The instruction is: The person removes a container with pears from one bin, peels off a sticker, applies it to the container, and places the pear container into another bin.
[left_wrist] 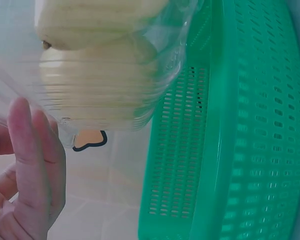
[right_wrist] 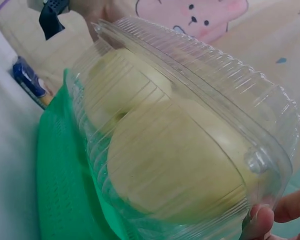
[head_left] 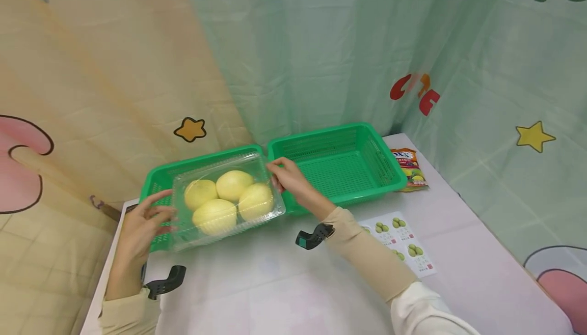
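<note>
A clear plastic clamshell box [head_left: 249,163] holds several pale yellow round fruits [head_left: 214,217]. It is tilted above the left green basket [head_left: 158,176] in the head view. My left hand [head_left: 143,225] grips the left edge of the box, its long fingers spread along the side. In the left wrist view the fingertips [left_wrist: 21,112] meet the thin clear rim. At the opposite end, my right hand [head_left: 291,179] pinches the box's edge between thumb and fingers. The right wrist view shows that thumb [right_wrist: 260,220] against the box's lower corner.
A second green basket [head_left: 339,172], with nothing in it, stands to the right. Beside it lies an orange snack bag [head_left: 411,169]. A white sheet with fruit pictures [head_left: 415,263] lies on the table [head_left: 257,294], partly under my right forearm. Printed curtains hang behind.
</note>
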Demonstrator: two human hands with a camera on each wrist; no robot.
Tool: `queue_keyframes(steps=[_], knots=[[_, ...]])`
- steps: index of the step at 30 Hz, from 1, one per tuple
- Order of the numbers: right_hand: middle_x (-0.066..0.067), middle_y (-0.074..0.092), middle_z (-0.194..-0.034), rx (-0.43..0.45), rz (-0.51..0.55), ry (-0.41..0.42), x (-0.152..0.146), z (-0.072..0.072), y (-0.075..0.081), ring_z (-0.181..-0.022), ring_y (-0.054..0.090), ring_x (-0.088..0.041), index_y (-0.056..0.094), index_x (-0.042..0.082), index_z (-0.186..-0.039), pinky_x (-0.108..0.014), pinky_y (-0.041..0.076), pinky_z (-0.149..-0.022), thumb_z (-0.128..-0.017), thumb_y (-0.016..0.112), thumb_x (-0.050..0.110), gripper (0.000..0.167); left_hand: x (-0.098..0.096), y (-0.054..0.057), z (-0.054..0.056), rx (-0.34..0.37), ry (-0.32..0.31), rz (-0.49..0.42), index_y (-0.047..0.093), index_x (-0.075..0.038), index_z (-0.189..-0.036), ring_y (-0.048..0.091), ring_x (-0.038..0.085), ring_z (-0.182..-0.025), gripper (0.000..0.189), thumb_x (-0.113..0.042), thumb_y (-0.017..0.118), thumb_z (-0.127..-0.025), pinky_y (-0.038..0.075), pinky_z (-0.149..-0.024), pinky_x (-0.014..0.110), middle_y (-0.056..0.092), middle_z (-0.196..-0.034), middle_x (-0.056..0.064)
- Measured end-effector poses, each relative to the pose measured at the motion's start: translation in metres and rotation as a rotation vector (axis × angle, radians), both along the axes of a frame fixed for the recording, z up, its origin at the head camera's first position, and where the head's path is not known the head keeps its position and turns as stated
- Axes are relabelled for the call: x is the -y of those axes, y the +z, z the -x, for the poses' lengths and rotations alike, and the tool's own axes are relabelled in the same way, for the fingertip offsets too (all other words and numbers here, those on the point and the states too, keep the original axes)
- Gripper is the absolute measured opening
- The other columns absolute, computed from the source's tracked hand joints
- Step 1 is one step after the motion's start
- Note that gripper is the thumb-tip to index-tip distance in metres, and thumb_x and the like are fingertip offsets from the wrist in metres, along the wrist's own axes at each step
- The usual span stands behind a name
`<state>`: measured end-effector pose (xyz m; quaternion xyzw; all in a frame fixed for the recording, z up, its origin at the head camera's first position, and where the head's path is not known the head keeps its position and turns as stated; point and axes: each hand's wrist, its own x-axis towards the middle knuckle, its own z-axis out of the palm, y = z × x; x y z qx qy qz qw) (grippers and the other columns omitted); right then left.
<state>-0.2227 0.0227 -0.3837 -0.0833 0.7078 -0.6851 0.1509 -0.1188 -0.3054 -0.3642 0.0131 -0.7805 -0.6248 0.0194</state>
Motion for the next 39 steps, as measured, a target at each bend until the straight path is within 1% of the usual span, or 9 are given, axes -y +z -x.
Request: queue_keyframes(steps=[4,10,14,19,21,24,32,36,39], knots=[[0.005,0.048,-0.058,0.005,0.006,0.011,-0.011,-0.006,0.000,-0.049,0.042,-0.009,0.051,0.005,-0.130,-0.023,0.041,-0.055,-0.106,0.049,0.028,0.033,-0.007,-0.002,0.000,-0.004,-0.031,-0.007,0.055,-0.023,-0.136,0.064,0.003,-0.077,0.041,-0.005,0.059,-0.100,0.059,-0.062,0.020,0.069,-0.087,-0.013],[0.003,0.049,-0.059,0.017,0.001,-0.016,-0.030,-0.019,-0.001,-0.049,0.044,-0.011,0.051,0.007,-0.130,-0.025,0.042,-0.057,-0.106,0.050,0.028,0.032,-0.021,-0.004,0.002,0.011,-0.073,-0.038,0.046,-0.021,-0.142,0.063,0.004,-0.073,0.047,-0.006,0.060,-0.099,0.058,-0.059,0.021,0.067,-0.081,-0.013],[0.004,0.050,-0.061,-0.003,-0.009,-0.012,-0.037,-0.026,0.000,-0.049,0.044,-0.012,0.050,0.006,-0.131,-0.025,0.043,-0.059,-0.106,0.049,0.029,0.034,-0.025,-0.003,0.001,0.018,-0.070,-0.038,0.043,-0.021,-0.143,0.063,0.004,-0.073,0.049,-0.006,0.060,-0.099,0.058,-0.060,0.022,0.067,-0.081,-0.014],[0.004,0.050,-0.059,-0.004,-0.023,0.003,-0.040,-0.033,-0.001,-0.049,0.045,-0.011,0.049,0.005,-0.132,-0.024,0.043,-0.057,-0.106,0.048,0.029,0.035,-0.025,-0.003,-0.006,0.042,-0.065,-0.023,0.042,-0.023,-0.144,0.064,0.005,-0.072,0.050,-0.007,0.059,-0.100,0.058,-0.061,0.023,0.068,-0.080,-0.014],[0.004,0.050,-0.059,-0.006,-0.023,0.002,-0.041,-0.035,-0.001,-0.049,0.045,-0.011,0.049,0.005,-0.133,-0.025,0.043,-0.057,-0.106,0.049,0.029,0.036,-0.026,-0.004,-0.009,0.043,-0.062,-0.023,0.041,-0.022,-0.145,0.065,0.005,-0.071,0.051,-0.007,0.059,-0.100,0.059,-0.060,0.023,0.068,-0.080,-0.014],[0.005,0.049,-0.058,-0.012,-0.022,0.000,-0.042,-0.038,-0.001,-0.049,0.044,-0.011,0.049,0.004,-0.134,-0.024,0.042,-0.056,-0.106,0.049,0.029,0.037,-0.026,-0.004,-0.012,0.040,-0.058,-0.016,0.041,-0.025,-0.144,0.066,0.006,-0.070,0.050,-0.007,0.057,-0.101,0.059,-0.060,0.024,0.069,-0.079,-0.013],[0.005,0.050,-0.059,-0.024,-0.011,0.009,-0.045,-0.041,0.000,-0.048,0.044,-0.010,0.048,0.002,-0.134,-0.022,0.043,-0.055,-0.106,0.048,0.028,0.038,-0.029,-0.002,-0.017,0.038,-0.063,-0.009,0.041,-0.025,-0.144,0.065,0.007,-0.070,0.051,-0.003,0.055,-0.100,0.059,-0.060,0.024,0.068,-0.078,-0.012],[0.006,0.050,-0.059,-0.027,-0.006,0.010,-0.046,-0.042,0.002,-0.048,0.045,-0.009,0.048,0.002,-0.134,-0.021,0.044,-0.054,-0.106,0.048,0.028,0.039,-0.030,-0.002,-0.017,0.041,-0.058,-0.004,0.044,-0.022,-0.141,0.065,0.006,-0.070,0.046,-0.004,0.055,-0.101,0.059,-0.060,0.025,0.067,-0.077,-0.012],[0.006,0.050,-0.060,-0.021,-0.003,0.007,-0.048,-0.045,0.002,-0.048,0.045,-0.009,0.048,0.001,-0.134,-0.020,0.043,-0.053,-0.106,0.048,0.028,0.039,-0.032,-0.003,-0.017,0.047,-0.055,-0.006,0.045,-0.017,-0.141,0.065,0.006,-0.070,0.044,-0.005,0.055,-0.100,0.059,-0.060,0.025,0.068,-0.077,-0.012]])
